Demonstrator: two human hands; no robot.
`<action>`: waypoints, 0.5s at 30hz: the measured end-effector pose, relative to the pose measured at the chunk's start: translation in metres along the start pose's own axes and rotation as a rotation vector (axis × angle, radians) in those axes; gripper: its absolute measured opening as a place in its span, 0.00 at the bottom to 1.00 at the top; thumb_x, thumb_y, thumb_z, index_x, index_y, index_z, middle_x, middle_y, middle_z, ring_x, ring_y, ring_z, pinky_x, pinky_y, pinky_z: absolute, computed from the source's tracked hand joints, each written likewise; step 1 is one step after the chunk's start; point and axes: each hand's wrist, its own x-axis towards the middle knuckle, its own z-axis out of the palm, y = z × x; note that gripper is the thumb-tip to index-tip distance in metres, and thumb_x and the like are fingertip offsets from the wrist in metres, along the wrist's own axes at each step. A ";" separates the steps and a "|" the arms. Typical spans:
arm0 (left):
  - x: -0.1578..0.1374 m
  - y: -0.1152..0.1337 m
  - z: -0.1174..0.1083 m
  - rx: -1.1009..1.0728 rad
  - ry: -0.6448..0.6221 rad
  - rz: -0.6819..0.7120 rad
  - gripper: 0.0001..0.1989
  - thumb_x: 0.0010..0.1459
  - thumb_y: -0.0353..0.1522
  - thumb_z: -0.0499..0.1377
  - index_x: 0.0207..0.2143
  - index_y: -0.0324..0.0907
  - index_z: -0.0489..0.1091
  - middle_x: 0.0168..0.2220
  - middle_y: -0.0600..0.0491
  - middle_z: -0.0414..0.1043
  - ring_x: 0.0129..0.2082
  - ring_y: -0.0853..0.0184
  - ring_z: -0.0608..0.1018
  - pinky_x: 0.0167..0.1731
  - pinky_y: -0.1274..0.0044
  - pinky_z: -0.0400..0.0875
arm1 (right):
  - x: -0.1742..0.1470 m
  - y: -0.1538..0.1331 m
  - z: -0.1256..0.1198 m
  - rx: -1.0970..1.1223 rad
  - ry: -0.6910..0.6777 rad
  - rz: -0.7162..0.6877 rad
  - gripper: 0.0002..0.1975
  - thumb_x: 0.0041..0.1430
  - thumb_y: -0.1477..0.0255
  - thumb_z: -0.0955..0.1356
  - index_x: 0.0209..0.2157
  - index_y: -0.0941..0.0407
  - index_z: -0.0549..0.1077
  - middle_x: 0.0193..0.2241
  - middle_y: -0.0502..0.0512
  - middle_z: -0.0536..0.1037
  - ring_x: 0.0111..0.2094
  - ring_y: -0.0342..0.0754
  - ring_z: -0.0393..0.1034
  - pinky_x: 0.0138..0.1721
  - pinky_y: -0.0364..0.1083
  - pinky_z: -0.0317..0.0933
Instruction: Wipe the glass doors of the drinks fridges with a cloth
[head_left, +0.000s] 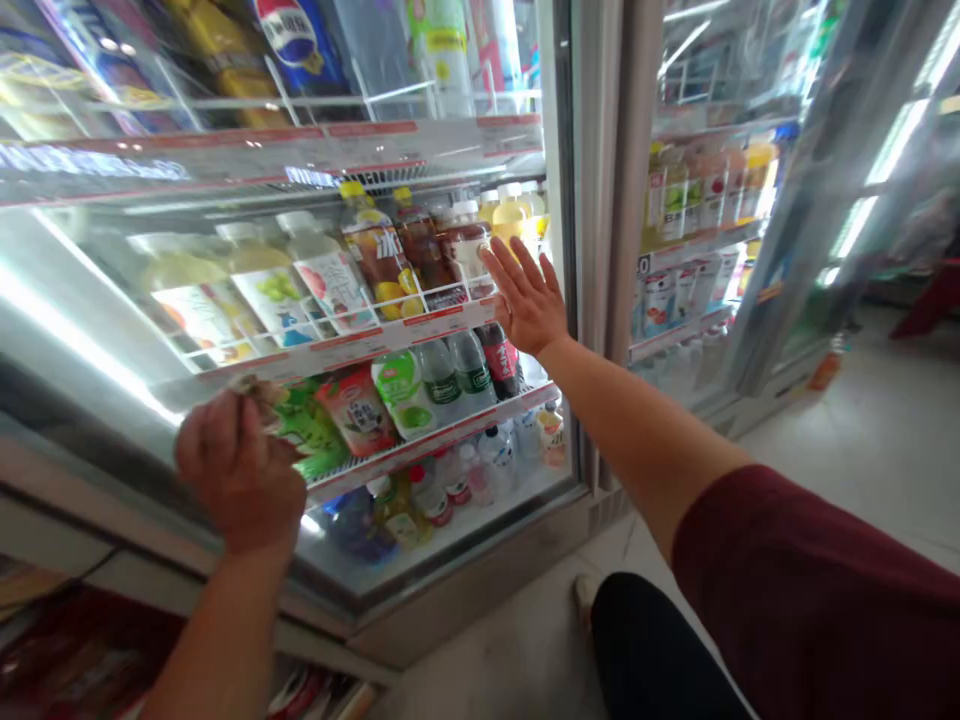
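Note:
My right hand [531,305] is stretched out with fingers spread, palm toward the glass door of a drinks fridge. It seems to lie flat on the glass, in front of the bottles on the middle shelf. My left hand [238,465] is closed in a fist at the lower left, close to the same door. A small crumpled, greyish-brown cloth-like thing [257,392] pokes out of its top; blur hides its exact kind. Behind the glass stand iced tea bottles [381,250] with yellow caps and pale juice bottles [270,280] with white caps.
Lower shelves hold a green pouch [311,425], a red pouch [356,410], water bottles [439,380] and other drinks. A metal door frame [596,250] separates a second fridge door on the right. Shelved goods [71,655] sit at lower left. An orange bottle [826,368] stands on the floor.

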 end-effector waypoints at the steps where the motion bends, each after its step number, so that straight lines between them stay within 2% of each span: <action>1: 0.000 0.010 0.006 -0.004 0.003 0.008 0.29 0.64 0.38 0.60 0.67 0.49 0.73 0.67 0.45 0.72 0.72 0.51 0.68 0.73 0.57 0.63 | 0.000 0.000 0.000 0.000 -0.001 0.001 0.37 0.74 0.71 0.54 0.80 0.44 0.42 0.79 0.44 0.55 0.81 0.55 0.41 0.80 0.66 0.39; 5: -0.023 0.054 0.049 -0.003 0.033 0.034 0.29 0.66 0.35 0.59 0.69 0.50 0.70 0.68 0.46 0.72 0.73 0.53 0.68 0.74 0.57 0.61 | 0.001 0.000 0.000 -0.008 0.005 -0.003 0.36 0.74 0.71 0.53 0.80 0.45 0.44 0.79 0.45 0.55 0.81 0.53 0.42 0.80 0.65 0.40; 8: -0.059 0.072 0.079 0.029 0.085 0.044 0.34 0.68 0.26 0.54 0.75 0.48 0.61 0.66 0.45 0.74 0.75 0.56 0.65 0.76 0.58 0.59 | 0.000 -0.001 0.000 -0.032 0.001 0.001 0.35 0.74 0.71 0.53 0.80 0.46 0.46 0.79 0.45 0.55 0.81 0.53 0.43 0.80 0.64 0.41; 10: -0.090 0.070 0.091 0.058 0.089 0.042 0.40 0.68 0.21 0.52 0.79 0.45 0.51 0.66 0.44 0.74 0.77 0.59 0.60 0.77 0.59 0.56 | 0.000 -0.001 0.000 -0.041 -0.001 0.004 0.35 0.74 0.71 0.53 0.80 0.46 0.46 0.79 0.45 0.55 0.81 0.54 0.42 0.81 0.64 0.41; 12: -0.121 0.058 0.092 0.090 0.084 -0.005 0.42 0.68 0.20 0.52 0.81 0.44 0.46 0.69 0.42 0.70 0.78 0.59 0.55 0.78 0.59 0.54 | 0.000 -0.002 -0.001 -0.037 0.000 0.005 0.36 0.74 0.71 0.53 0.80 0.46 0.46 0.79 0.45 0.55 0.81 0.54 0.42 0.81 0.64 0.41; 13: -0.135 0.049 0.089 0.102 0.092 -0.041 0.42 0.68 0.20 0.53 0.81 0.45 0.45 0.71 0.42 0.66 0.79 0.57 0.53 0.78 0.58 0.53 | 0.000 -0.002 -0.001 -0.033 0.002 0.005 0.36 0.74 0.72 0.53 0.80 0.45 0.45 0.79 0.44 0.55 0.81 0.54 0.42 0.81 0.64 0.41; 15: -0.152 0.031 0.077 0.062 0.072 -0.098 0.44 0.69 0.22 0.54 0.81 0.44 0.41 0.77 0.39 0.52 0.80 0.51 0.47 0.79 0.50 0.48 | 0.000 -0.002 -0.002 -0.024 0.005 0.001 0.36 0.74 0.71 0.52 0.80 0.45 0.44 0.78 0.44 0.56 0.81 0.53 0.42 0.80 0.64 0.41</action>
